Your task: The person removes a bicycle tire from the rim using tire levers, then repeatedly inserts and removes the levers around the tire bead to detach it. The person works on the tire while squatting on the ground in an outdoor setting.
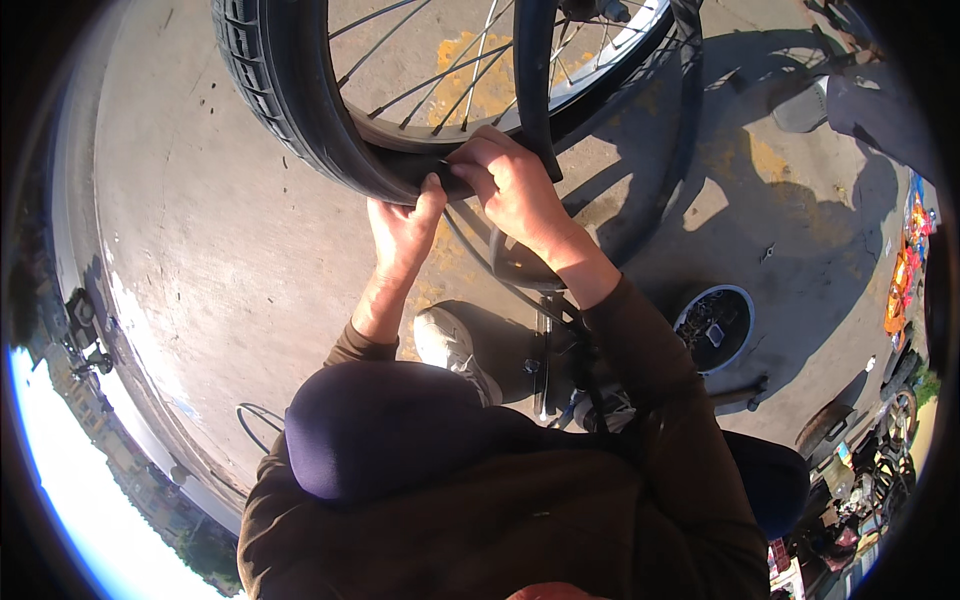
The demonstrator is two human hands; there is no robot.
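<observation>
A spoked bicycle wheel with a black tyre (290, 120) stands upright in front of me at the top of the view. At its lowest part the tyre sits apart from the rim (400, 136). My left hand (400, 232) grips the tyre's lower edge from below, thumb up on its side. Close beside it, my right hand (508, 188) is closed in a pinch at the tyre's inner edge; what lies between its fingertips is too small to tell. Just right of the right hand, a black frame or fork arm (535, 90) comes down past the spokes.
A round bowl (748, 330) of small parts stands on the ground to my right. A dark rubbery loop (688, 90) hangs beside the wheel. Another person's shoe (800, 105) is at the upper right. Bicycle parts (880, 470) lie at the right edge. My white shoe (445, 345) is below the wheel.
</observation>
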